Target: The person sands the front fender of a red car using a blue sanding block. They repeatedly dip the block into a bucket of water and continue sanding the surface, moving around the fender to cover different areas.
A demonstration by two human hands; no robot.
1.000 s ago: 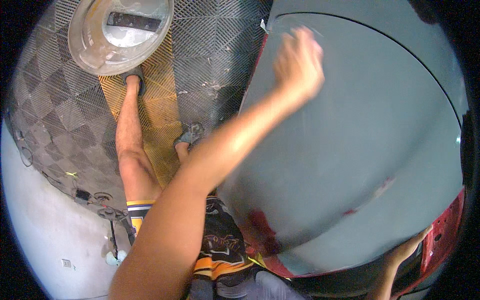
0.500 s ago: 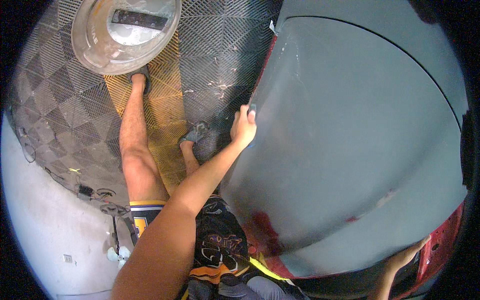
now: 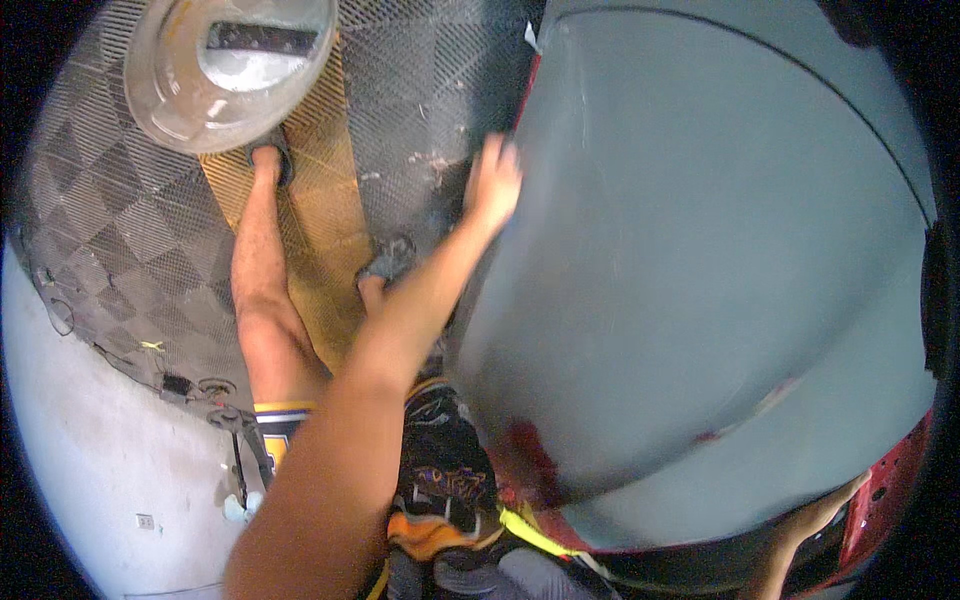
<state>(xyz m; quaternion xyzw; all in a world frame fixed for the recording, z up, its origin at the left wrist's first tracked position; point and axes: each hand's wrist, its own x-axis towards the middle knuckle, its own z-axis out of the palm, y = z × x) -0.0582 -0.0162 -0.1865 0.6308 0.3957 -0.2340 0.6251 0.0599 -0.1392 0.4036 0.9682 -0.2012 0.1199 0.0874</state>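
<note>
A broad, matt grey car panel (image 3: pixel 700 260) with red paint showing along its edges fills the right side. My left hand (image 3: pixel 494 188), smeared by motion, is at the panel's left edge with its fingers curled. It holds a small grey-blue pad, mostly hidden behind the fingers and clearer half a second ago. Down at the lower right, my right hand (image 3: pixel 815 515) lies along the panel's lower edge, fingers stretched toward a red body part (image 3: pixel 882 490) with holes in it.
A cloudy plastic basin (image 3: pixel 165 110) at the upper left holds water and a long dark block (image 3: pixel 262 38). My legs stand on dark and yellow floor grating (image 3: pixel 318 250). Cables and a small fan (image 3: pixel 240 505) are near the white wall (image 3: pixel 90 440).
My left hand has slid up along the panel's left edge, away from me. The view has shifted slightly. My right hand keeps its place on the lower edge.
</note>
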